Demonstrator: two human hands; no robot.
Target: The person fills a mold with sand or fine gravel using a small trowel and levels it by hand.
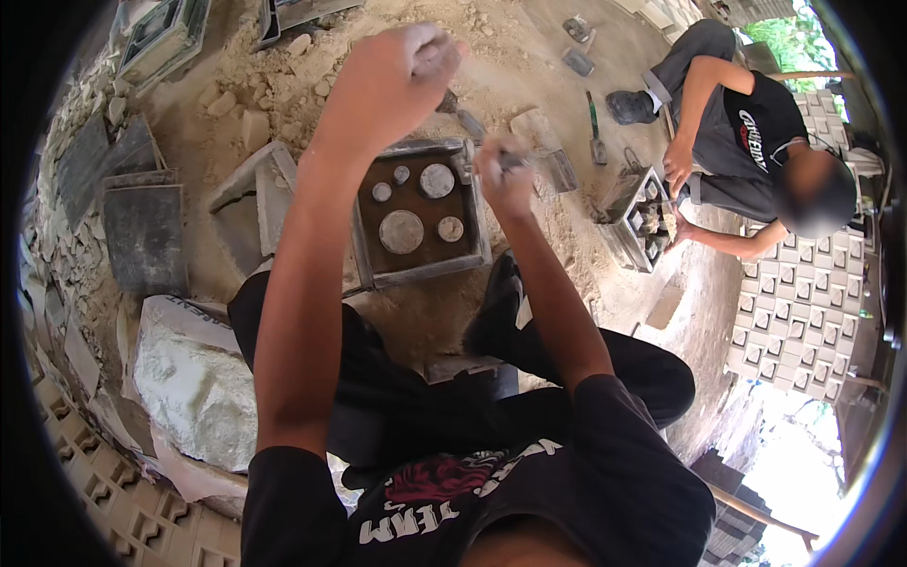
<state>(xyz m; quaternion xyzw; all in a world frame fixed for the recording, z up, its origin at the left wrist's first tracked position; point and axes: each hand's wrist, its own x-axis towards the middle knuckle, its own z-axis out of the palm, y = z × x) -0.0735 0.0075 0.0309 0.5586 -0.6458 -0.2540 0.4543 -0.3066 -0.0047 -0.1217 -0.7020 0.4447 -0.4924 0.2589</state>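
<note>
We had our left hand [402, 76] raised high, above and beyond the far left corner of an open square box [420, 269], with powder pale on the knuckles; its grip was curled inward, but we could not tell whether it pinched anything. Our right hand [505, 178] was lower, just beside the box's far right corner, its dusty fingers bent; we could not tell whether that grip was pressed together or around something. The box was on the sandy ground [557, 241] in front of us, between our bent legs, its grey rim dusted over. Inside, on a brown bottom, we saw five round pieces apart from one another: a large disc [402, 231] at the near left, another wide one at the far right, and three smaller ones. Left of the box we had a tilted frame [250, 203], dark flat plates [145, 236] and, nearer us, an open sack of white powder [194, 378]. To our right, a co-worker [756, 128] sat with both hands at a second box [635, 222], and behind that person stood a wall of pale patterned blocks [794, 312].
</note>
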